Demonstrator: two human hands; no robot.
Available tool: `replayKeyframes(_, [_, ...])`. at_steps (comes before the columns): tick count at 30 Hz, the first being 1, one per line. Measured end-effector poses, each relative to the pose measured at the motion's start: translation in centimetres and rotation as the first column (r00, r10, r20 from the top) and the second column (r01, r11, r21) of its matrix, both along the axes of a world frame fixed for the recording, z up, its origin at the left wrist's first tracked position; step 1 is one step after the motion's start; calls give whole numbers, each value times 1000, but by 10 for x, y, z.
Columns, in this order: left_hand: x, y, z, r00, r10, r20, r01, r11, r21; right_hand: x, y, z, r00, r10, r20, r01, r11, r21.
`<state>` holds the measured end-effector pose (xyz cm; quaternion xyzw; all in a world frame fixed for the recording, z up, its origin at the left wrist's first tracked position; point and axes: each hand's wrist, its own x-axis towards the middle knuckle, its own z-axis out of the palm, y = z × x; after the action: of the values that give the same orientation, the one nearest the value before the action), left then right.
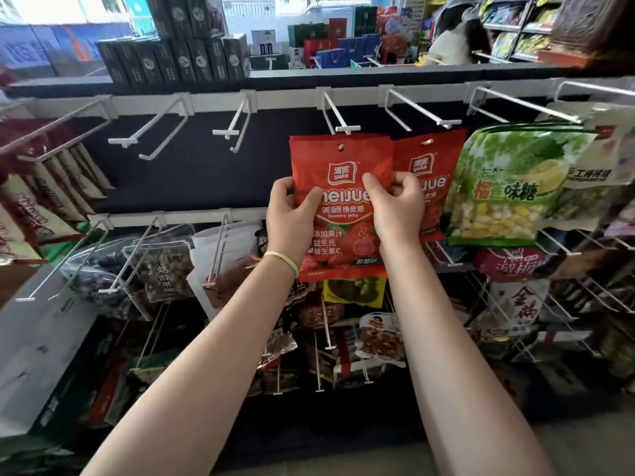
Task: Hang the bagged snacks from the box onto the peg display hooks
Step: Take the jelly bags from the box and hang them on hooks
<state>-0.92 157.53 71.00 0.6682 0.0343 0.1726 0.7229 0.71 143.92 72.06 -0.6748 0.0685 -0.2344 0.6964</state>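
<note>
Head view: a red gummy bag (340,187) is held upright in front of the top row of the peg display, its long axis running up and down and its printed face turned toward the camera. The hang hole at its upper edge lies just under the tip of a white peg hook (338,123); whether the hole is already threaded on the hook cannot be told. The left hand (292,214) grips the left edge of the bag, the thumb laid on the front and the fingers curled behind. The right hand (395,207) pinches the right edge, thumb in front, fingers bent round it. A yellow band (281,261) is worn on the left wrist.

Just beside the bag, to the right and partly covered by it, a second red bag (433,173) of the same kind is hung on the next hook. Further right a green and yellow candy bag (505,187) is hung, and its left edge overlaps the second red bag. To the left, three bare hooks (154,132) are seen on the white rail (285,97). Under the held bag, a yellow-green packet (354,290) is partly hidden by it. Dark boxes (178,60) are stacked on the shelf top above the display.
</note>
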Motion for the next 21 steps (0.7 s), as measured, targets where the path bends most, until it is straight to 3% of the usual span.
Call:
replayKeyframes(7, [1,34,-15,992,85,-95,-71,986,148,-6,20,-20,968,-249,7,247,957,-151])
replayKeyframes(9, [-8,55,-21,987,102,-122,-84,985,150,-13,37,-29,966,-259,-1,254,946,-203])
replayKeyframes(11, [-24,79,-27,984,71,-162,-51,991,121,-25,65,-40,987,-160,-22,152,964,-216])
replayKeyframes(14, [-57,128,-42,975,-6,-222,33,992,118,-48,127,-63,985,108,-132,-136,964,-230])
replayKeyframes(18, [-107,235,-71,977,6,-215,42,975,219,-78,237,-89,820,470,-326,-544,817,-190])
replayKeyframes(21, [-148,330,-89,975,124,-185,-78,969,236,-104,330,-93,704,597,-384,-690,703,-172])
